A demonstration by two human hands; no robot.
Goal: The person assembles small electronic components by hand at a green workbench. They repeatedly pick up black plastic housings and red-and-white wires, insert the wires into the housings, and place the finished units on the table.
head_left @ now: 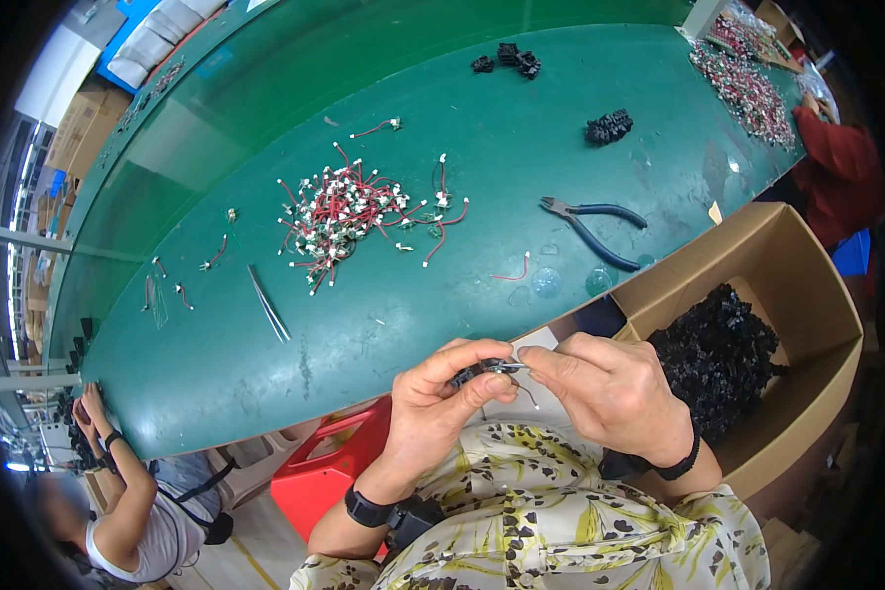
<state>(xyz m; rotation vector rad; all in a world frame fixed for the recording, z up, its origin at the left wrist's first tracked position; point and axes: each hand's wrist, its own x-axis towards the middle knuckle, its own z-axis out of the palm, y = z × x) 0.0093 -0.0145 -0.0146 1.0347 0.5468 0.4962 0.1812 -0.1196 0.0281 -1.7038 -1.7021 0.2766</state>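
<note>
Both my hands meet just below the green table's (265, 364) front edge. My left hand (441, 403) pinches a small black connector part (467, 374) between thumb and fingers. My right hand (610, 388) holds a thin wire piece (513, 369) against that part with its fingertips. A pile of red wires with white plugs (349, 211) lies on the table beyond my hands. Blue-handled cutters (595, 226) lie to the right of that pile.
Metal tweezers (267, 305) lie left of the pile. A cardboard box (796, 295) full of black parts (718, 354) stands at my right. A red bin (329, 472) sits under the table. Other people work at far right (841, 167) and lower left (118, 492).
</note>
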